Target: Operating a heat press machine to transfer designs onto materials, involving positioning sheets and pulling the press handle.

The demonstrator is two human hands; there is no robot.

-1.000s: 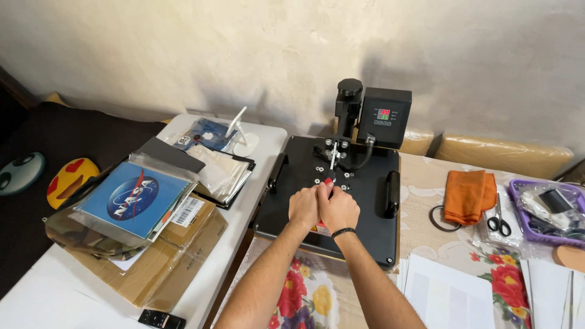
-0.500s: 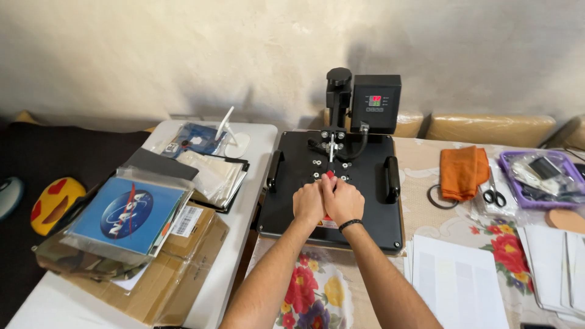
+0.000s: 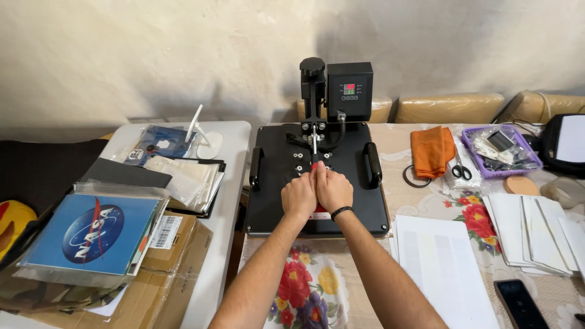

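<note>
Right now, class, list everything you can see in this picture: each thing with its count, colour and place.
heat press: 1, black, centre, plate closed
press handle: 1, red grip, between both hands
orange cloth: 1, right of the press
scissors: 1, black, beside the cloth
purple tray: 1, far right, holds small items
white sheets: several, lower right
phone: 1, black, bottom right
blue printed sheet: 1, bagged, left stack
cardboard box: 1, brown, under that stack
floral tablecloth: 1, under the arms
left hand: 1, gripping the handle
right hand: 1, black wristband, gripping the handle
</note>
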